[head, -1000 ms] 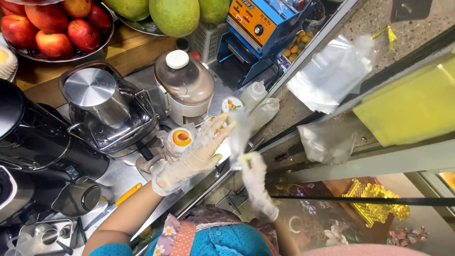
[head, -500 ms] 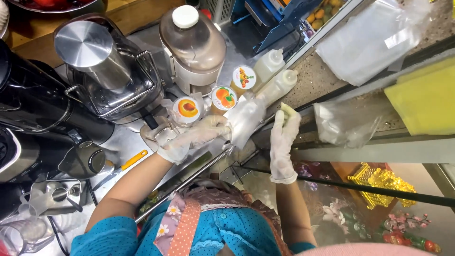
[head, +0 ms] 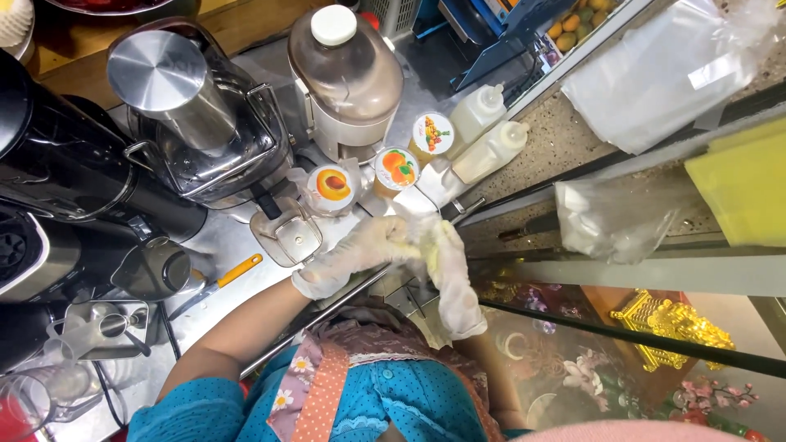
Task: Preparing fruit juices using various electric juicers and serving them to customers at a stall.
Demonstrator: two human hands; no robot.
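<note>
Steel counter (head: 221,245), speckled stone ledge (head: 565,123), glass case (head: 622,327)

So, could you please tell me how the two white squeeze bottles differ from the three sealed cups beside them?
The squeeze bottles are plain milky white with nozzle tips and lean toward the counter's edge. The sealed cups are shorter, stand upright and carry flat round lids with colourful fruit pictures. The cups form a row closer to the gloved hands; the bottles sit farther back. All stand on the steel counter next to the juicer.

Steel-lidded juicer (head: 176,106) top left, brown-domed blender (head: 348,78) beside it; two white squeeze bottles (head: 483,135) lie near 3 sealed cups w/ fruit-print lids (head: 397,168); yellow-handled knife (head: 217,278) on counter, clear plastic bags (head: 655,78) right
</note>
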